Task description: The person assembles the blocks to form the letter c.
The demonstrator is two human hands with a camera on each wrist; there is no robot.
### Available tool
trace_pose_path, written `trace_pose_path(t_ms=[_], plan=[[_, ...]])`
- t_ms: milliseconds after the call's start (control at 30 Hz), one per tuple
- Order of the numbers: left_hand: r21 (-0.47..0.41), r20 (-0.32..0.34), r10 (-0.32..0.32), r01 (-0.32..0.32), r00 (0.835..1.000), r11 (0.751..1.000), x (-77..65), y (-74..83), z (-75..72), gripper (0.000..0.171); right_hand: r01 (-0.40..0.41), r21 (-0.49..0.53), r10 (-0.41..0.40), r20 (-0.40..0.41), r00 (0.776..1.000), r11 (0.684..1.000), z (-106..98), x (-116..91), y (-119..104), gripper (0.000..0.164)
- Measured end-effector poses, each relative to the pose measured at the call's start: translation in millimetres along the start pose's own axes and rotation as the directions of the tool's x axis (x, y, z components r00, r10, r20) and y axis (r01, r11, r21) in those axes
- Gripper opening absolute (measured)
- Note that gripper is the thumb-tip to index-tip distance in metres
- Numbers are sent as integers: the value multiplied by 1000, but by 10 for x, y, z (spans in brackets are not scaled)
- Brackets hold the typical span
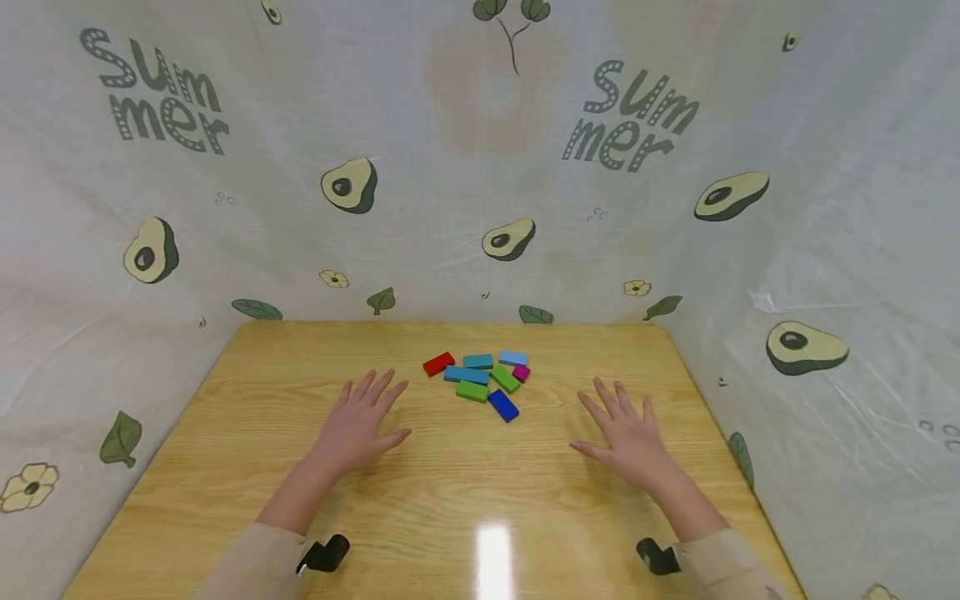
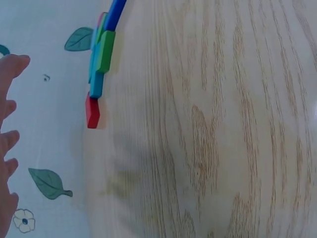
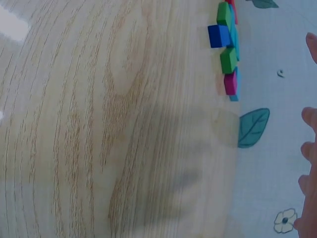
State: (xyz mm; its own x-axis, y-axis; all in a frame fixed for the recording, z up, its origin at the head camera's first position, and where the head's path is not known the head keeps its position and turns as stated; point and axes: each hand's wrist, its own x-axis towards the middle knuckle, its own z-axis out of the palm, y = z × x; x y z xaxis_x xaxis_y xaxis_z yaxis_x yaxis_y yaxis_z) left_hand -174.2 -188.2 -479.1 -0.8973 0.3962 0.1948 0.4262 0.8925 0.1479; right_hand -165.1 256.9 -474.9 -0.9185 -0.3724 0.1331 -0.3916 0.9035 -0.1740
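Several coloured blocks lie in a loose cluster on the wooden table, between the two hands in the head view. Among them are a red block [image 1: 438, 364], a dark blue block [image 1: 503, 406], a green block [image 1: 472, 392], a light blue block [image 1: 513, 358] and a small magenta block [image 1: 521, 373]. My left hand [image 1: 360, 427] is left of the cluster, nearest the red block, palm down with fingers spread. To the right, my right hand [image 1: 624, 437] has its fingers spread too. Neither hand touches a block. Only fingertips show at the edges of both wrist views.
The wooden table [image 1: 420, 500] reaches back to a pale cloth [image 1: 435, 275] printed with avocados and leaves, which also hangs along both sides. A black strap piece [image 1: 327, 553] sits at the left cuff, and another black piece [image 1: 657, 557] at the right.
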Motion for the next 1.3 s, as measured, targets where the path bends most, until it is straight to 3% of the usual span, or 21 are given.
trace_pose_path(t_ms=[567,967,1300], plan=[[-34,12,66,-66,998,997,439,177,191,74,36,53,-36,2,999,998,111,269,-202,88],[-106,61,131,-124,990,987,812,246,388,71,45,171,-48,17,999,984,229,489,-337,88],[-152,152,90,-66,984,986,996,259,522,68,67,248,-83,55,995,966,291,610,-408,88]])
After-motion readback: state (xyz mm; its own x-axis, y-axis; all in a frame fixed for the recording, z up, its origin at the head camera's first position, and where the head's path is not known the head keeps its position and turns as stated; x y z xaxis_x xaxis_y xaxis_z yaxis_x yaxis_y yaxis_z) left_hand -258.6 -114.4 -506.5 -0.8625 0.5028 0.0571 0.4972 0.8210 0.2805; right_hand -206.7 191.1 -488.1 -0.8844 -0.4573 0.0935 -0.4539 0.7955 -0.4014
